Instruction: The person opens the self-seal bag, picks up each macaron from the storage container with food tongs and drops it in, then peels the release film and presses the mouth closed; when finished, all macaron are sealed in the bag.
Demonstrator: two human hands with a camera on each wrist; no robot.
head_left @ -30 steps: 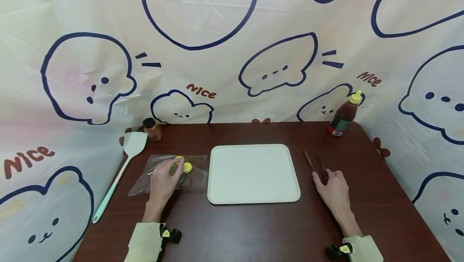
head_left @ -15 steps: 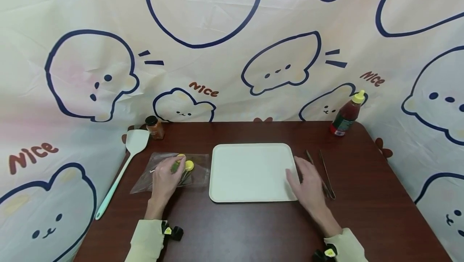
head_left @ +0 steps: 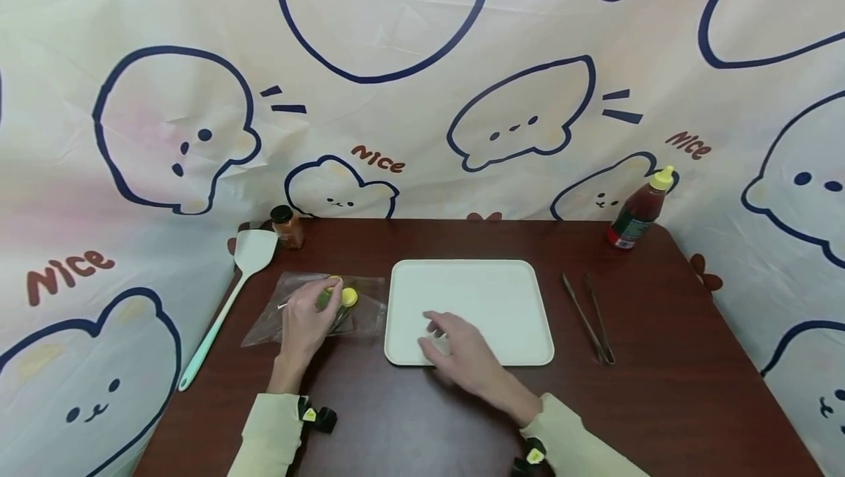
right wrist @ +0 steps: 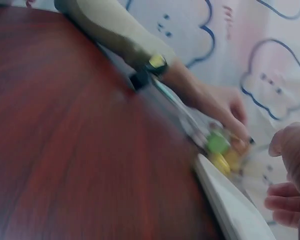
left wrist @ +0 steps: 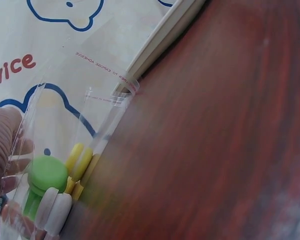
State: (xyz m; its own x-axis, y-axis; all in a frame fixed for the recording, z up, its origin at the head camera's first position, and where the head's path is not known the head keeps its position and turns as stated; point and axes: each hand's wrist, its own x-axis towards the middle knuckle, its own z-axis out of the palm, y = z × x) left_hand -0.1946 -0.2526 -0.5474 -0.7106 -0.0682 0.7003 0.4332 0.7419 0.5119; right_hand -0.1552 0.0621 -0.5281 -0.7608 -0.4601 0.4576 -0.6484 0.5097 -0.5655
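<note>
My left hand [head_left: 309, 315] pinches a clear plastic bag [head_left: 267, 324] on the left of the table. Inside the bag are several small pieces with round heads; in the left wrist view a green one [left wrist: 47, 172], a white one [left wrist: 54, 210] and a yellow one [left wrist: 80, 161] show through the film. Loosely bent and holding nothing, my right hand [head_left: 465, 352] is over the front of the white tray [head_left: 488, 290]. Whether it touches the tray I cannot tell. Metal tongs [head_left: 594, 323] lie on the table right of the tray.
A white spatula [head_left: 254, 251] with a mint handle leans at the left edge. Behind it stands a small spice jar [head_left: 287, 227] with a black lid. A red sauce bottle [head_left: 637, 213] stands at the back right corner. A patterned cloth [head_left: 422, 125] hangs behind the table.
My right hand has let go of the tongs and moved left over the tray. The tongs stay on the table. My left hand keeps its place at the bag; the view has shifted slightly.
</note>
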